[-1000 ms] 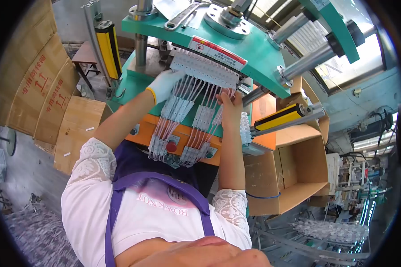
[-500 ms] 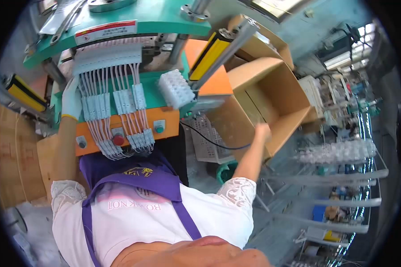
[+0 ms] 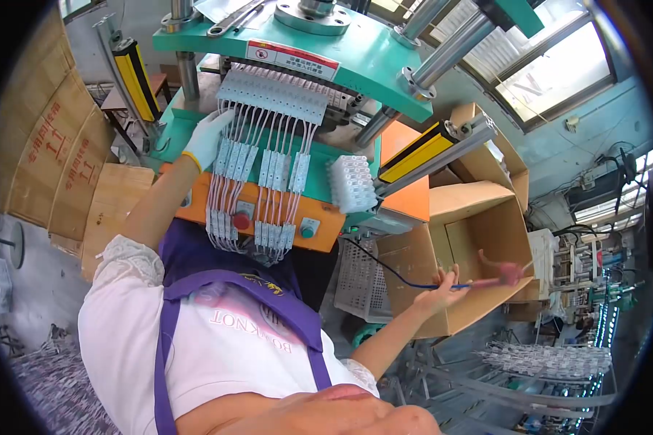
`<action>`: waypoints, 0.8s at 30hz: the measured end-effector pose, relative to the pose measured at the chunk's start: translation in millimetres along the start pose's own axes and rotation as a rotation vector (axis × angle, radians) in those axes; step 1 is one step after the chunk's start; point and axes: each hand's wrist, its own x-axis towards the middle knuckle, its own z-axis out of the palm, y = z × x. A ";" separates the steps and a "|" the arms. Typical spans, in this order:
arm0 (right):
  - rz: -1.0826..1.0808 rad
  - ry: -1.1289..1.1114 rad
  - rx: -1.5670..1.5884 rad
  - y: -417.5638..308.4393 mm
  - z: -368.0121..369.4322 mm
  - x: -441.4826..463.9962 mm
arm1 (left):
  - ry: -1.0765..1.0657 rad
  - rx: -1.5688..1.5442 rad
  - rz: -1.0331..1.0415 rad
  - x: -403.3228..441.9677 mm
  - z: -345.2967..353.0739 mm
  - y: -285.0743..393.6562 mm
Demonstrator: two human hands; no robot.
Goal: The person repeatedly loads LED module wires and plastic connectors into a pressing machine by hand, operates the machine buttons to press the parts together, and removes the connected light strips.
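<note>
Workshop floor [image 3: 51,286] below, open carton [image 3: 406,262] beside the right hand [image 3: 438,294].
It curls around a red-ended blue hose [image 3: 460,287]; gloved left hand [image 3: 207,141] touches the white strip [image 3: 272,96], grip unclear.

Well beyond the left hand [image 3: 209,139], a wrench [image 3: 236,20] is seen lying flat. To that hand's left, large cardboard panels [image 3: 33,123] are marked with red arrows and lettering; a plain cardboard piece [image 3: 112,203] is set between, and a small stool [image 3: 116,99] is partly hidden farther forward. Just beyond the right hand [image 3: 441,293], an open carton [image 3: 406,250] is placed, with a second carton [image 3: 516,170] partly covered behind it. To that hand's left, a pale perforated crate [image 3: 355,283] is seen lower down. Far beyond it, a window [image 3: 555,61] is set in a bluish wall [image 3: 559,163].
</note>
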 end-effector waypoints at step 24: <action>0.438 -1.060 -0.143 -0.9 237.7 -125.2 | -0.066 -0.107 -0.029 0.4 -35.1 12.9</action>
